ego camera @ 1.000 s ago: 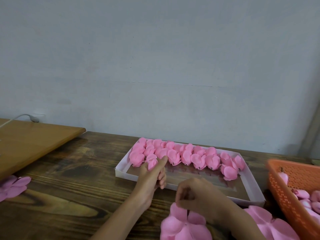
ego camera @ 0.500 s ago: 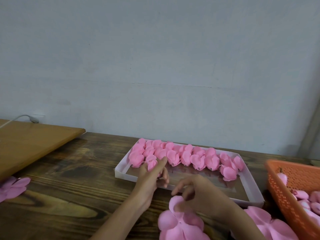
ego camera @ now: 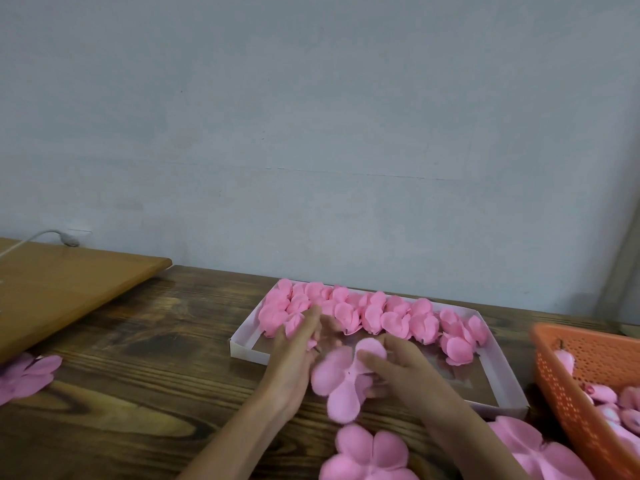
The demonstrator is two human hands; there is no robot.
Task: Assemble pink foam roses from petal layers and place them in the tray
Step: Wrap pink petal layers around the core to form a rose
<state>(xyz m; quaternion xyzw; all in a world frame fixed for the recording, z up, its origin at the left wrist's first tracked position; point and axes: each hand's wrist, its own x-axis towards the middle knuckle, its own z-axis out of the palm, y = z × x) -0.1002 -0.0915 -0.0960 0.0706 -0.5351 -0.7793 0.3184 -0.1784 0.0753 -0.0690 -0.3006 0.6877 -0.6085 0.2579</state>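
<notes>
Head view: a dark, strongly grained wooden table stands against a plain grey-blue wall. On it lies a shallow rectangular tray with thin white card walls and a glossy brownish floor. Finished roses, soft matte pink foam with cupped rounded petals, fill its far side in close rows, touching one another.

The left hand is at the tray's near left corner, fingers curled upward, pinching a small bud of the same pink foam; motion blur hides the exact grip. Just beside it the right hand pinches a flat petal layer, thumb on top and fingers beneath. The layer has rounded lobes spreading from a small dark spot at its middle and is held above the table's near edge, in front of the tray.

More flat petal layers lie on the table below the hands, another heap to the right, and a 3rd heap of loose petals at the far left. An orange perforated plastic basket at the right holds pink buds. A smooth light-brown board lies at the left, with a white cable above it.
</notes>
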